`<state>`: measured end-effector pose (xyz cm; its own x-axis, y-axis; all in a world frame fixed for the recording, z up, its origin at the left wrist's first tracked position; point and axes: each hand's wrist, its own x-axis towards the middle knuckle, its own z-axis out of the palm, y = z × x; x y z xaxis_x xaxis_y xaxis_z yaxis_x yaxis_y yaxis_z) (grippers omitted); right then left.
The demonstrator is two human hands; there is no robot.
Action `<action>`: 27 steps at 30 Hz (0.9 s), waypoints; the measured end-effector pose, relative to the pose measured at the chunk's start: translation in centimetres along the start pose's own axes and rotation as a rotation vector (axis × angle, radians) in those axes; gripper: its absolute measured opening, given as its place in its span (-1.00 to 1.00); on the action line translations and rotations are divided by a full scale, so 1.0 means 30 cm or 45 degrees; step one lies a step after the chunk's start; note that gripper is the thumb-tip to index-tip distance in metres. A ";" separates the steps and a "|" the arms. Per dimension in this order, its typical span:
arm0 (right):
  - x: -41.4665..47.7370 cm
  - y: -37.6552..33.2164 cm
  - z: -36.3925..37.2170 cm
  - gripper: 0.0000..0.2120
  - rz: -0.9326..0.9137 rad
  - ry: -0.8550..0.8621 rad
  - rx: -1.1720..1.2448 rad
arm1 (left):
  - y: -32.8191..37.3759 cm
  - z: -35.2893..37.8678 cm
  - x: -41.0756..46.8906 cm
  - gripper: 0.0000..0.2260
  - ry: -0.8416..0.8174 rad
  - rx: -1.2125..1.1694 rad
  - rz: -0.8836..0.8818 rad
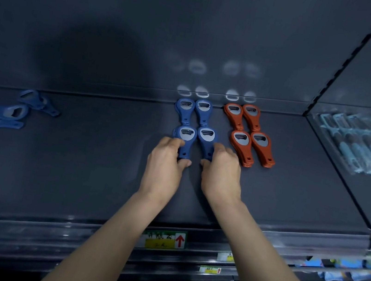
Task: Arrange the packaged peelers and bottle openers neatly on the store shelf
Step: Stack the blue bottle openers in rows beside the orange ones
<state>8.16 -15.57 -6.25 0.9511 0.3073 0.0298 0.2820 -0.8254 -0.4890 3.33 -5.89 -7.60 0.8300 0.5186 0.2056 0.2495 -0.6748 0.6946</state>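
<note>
On the dark shelf (77,172) blue bottle openers lie in a two-by-two block: two at the back (193,108) and two stacks in front. My left hand (166,164) grips the handle of the front left blue stack (186,135). My right hand (220,172) grips the handle of the front right blue stack (207,136). To their right, orange bottle openers (250,133) lie in a matching two-by-two block. Packaged peelers (363,144) with teal handles lie in a row on the neighbouring shelf section at the right.
Several loose blue bottle openers (7,109) lie scattered at the shelf's far left. A black slotted upright (352,60) divides the two shelf sections. Price labels (165,239) sit on the front rail. Lower shelves with blue packets (348,270) show at the bottom right.
</note>
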 end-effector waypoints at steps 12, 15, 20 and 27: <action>0.004 0.002 -0.009 -0.65 -0.012 -0.027 0.036 | -0.020 -0.043 0.031 -0.27 -0.285 -0.104 -0.095; 0.006 0.001 -0.010 -0.64 -0.003 -0.031 0.047 | -0.025 -0.036 0.044 -0.28 -0.281 -0.117 -0.118; 0.008 0.003 -0.007 -0.67 -0.010 -0.026 0.067 | -0.027 -0.025 0.041 -0.32 -0.266 -0.179 -0.127; 0.001 0.006 -0.018 -0.69 -0.023 -0.034 0.081 | -0.019 -0.036 0.040 -0.25 -0.293 -0.238 -0.116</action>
<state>8.32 -15.95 -5.86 0.9420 0.3351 0.0165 0.2899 -0.7882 -0.5429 3.64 -4.31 -6.99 0.9048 0.4256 -0.0099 0.2497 -0.5117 0.8221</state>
